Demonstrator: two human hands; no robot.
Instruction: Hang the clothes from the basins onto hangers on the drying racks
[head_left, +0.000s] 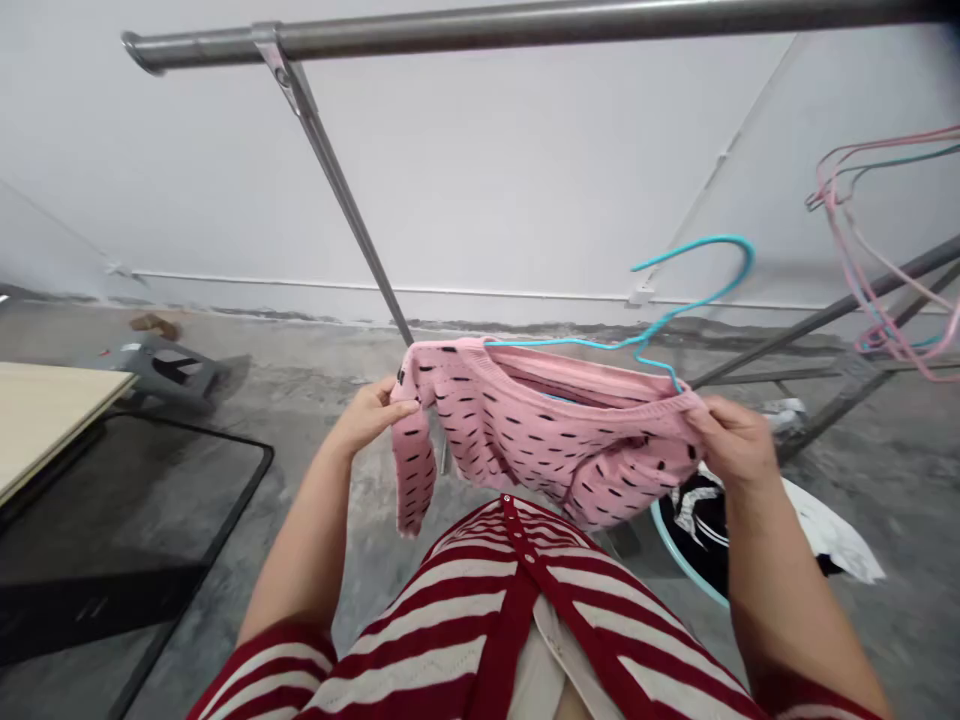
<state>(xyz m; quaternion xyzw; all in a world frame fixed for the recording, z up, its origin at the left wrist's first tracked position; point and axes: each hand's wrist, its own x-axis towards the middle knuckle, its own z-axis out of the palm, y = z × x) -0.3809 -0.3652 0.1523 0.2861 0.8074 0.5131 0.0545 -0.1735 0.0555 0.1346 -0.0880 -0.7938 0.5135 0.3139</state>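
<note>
A pink knit sweater [510, 420] with black dashes hangs stretched between my two hands, in front of my body. Inside its neckline sits a blue clothes hanger [652, 325], its hook sticking up to the right and resting on nothing. My left hand [371, 415] pinches the sweater at the left shoulder, with one sleeve dangling below. At the right shoulder, my right hand [735, 440] grips the knit close to the hanger's end. The hanger's arms are partly hidden by the fabric.
A metal rail [480, 30] runs across the top on a slanted post [345, 190]. Pink and teal hangers [862, 250] hang at right. Below my right arm, a light-blue basin [679, 560] holds black and white clothes. At left are a wooden board [52, 410] and grey stool [161, 370].
</note>
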